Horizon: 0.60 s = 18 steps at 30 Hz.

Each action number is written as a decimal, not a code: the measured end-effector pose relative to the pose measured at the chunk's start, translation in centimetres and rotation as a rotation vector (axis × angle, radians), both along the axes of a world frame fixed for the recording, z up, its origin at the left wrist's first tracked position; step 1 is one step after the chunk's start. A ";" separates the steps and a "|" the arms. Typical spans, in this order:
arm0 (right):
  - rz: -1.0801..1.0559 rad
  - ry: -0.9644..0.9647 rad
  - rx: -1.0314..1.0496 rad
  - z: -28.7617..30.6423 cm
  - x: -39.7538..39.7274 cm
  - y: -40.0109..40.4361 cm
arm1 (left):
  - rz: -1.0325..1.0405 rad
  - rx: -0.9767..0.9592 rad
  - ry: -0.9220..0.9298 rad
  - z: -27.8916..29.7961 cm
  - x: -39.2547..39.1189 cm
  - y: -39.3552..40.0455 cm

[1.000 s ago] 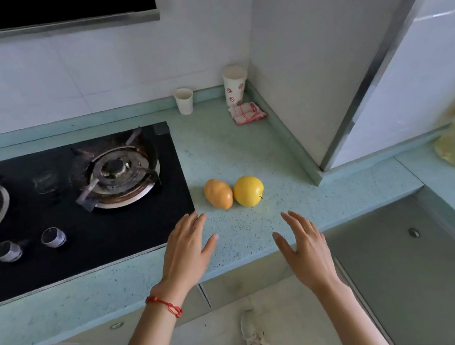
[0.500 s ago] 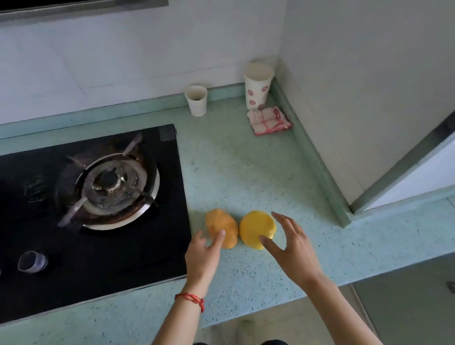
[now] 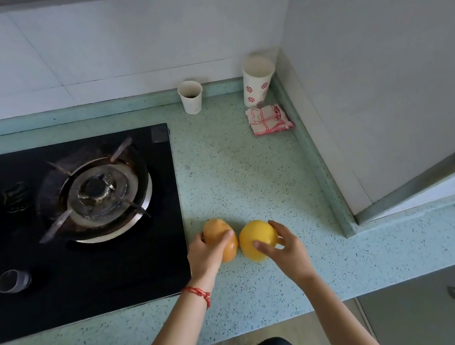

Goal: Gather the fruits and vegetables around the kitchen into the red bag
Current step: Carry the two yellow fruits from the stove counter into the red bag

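Note:
Two fruits lie side by side on the pale green speckled counter, just right of the stove. The left one is an orange, egg-shaped fruit; my left hand wraps it, thumb over its top. The right one is a round yellow fruit; my right hand closes on it, thumb in front and fingers behind. Both fruits still rest on the counter. The red bag is out of view.
A black glass gas stove with a burner fills the left. At the back stand a small paper cup, a taller patterned cup and a folded red-checked cloth. A white wall panel bounds the right.
Both hands reached forward from the counter's front edge to the two fruits and closed on them. The view moved closer to the counter.

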State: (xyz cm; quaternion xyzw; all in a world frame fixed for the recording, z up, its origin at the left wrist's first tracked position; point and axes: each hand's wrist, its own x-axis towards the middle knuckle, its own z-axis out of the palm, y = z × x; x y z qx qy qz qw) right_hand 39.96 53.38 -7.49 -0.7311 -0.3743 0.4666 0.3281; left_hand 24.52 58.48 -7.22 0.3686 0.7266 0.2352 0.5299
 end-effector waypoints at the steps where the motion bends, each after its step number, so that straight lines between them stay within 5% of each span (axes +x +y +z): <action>1: -0.021 0.024 0.002 0.0 0.1 0.0 | 0.006 -0.001 -0.016 -0.1 0.0 0.0; 18: -0.101 0.288 0.070 0.5 -0.5 -0.7 | 0.153 0.076 -0.227 0.9 -4.4 -3.3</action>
